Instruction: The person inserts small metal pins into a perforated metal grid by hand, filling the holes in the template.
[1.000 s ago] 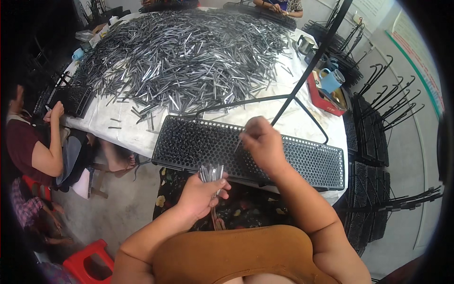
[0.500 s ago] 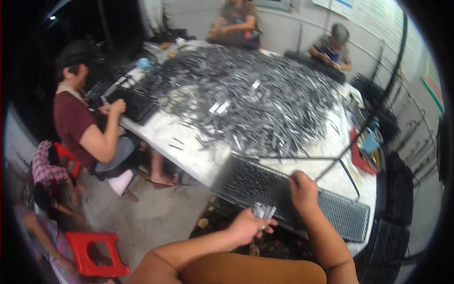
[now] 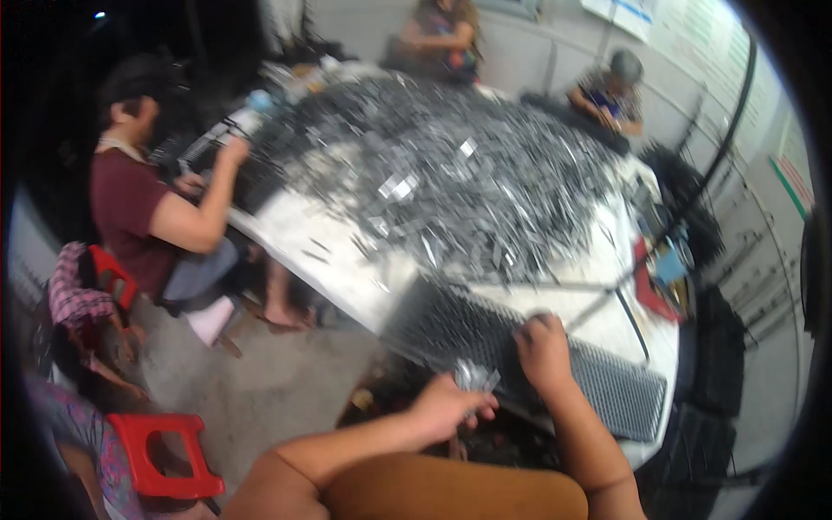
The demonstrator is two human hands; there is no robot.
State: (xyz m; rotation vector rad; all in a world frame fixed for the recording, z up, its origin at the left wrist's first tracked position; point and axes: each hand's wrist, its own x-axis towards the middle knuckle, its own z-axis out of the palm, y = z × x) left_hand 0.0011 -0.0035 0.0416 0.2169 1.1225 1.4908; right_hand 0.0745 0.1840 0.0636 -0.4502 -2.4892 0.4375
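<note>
Perforated tray (image 3: 472,328): long, dark, rectangular, lying lengthwise along the worktop's (image 3: 347,282) near edge, left end blurred.
Strip bundle (image 3: 473,376): silvery-grey, loosely fanned, blurred, held by the tray's near long edge.

pale wall (image 3: 511,56), posted sheets (image 3: 685,78) | grey floor (image 3: 286,386) | red stool (image 3: 129,446) | white-covered table (image 3: 347,295)
</note>
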